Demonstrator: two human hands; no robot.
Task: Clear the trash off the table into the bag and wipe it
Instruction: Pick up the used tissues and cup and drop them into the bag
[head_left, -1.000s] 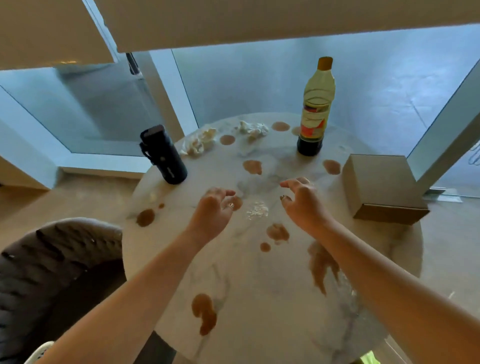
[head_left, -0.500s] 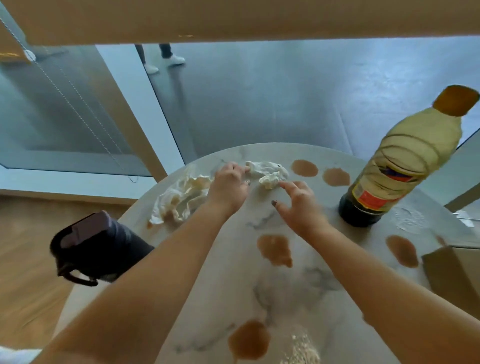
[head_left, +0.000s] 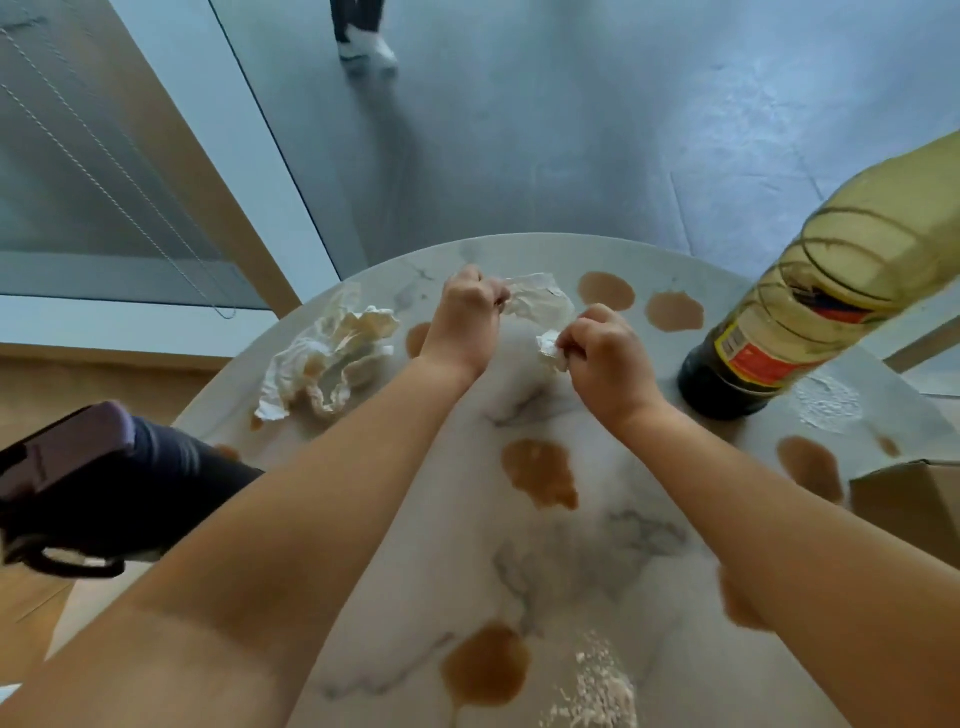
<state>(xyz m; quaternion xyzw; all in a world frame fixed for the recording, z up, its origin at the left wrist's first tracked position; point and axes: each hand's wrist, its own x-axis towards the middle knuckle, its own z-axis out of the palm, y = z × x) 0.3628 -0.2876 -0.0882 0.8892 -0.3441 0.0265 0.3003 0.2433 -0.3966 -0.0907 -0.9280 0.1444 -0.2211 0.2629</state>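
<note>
While both hands pinch the crumpled tissue (head_left: 540, 304) at upper centre of the table (head_left: 623, 545), left hand (head_left: 465, 317) on its far end, right hand (head_left: 602, 353) on the near, gather it into one fist (second wad (head_left: 332, 358) lies left) before lifting

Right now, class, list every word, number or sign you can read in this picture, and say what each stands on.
Nothing can be read.
Bottle: its red and yellow label carries print, too blurred to read.
Black flask: no marking visible.
Cardboard box: no print visible.
</note>
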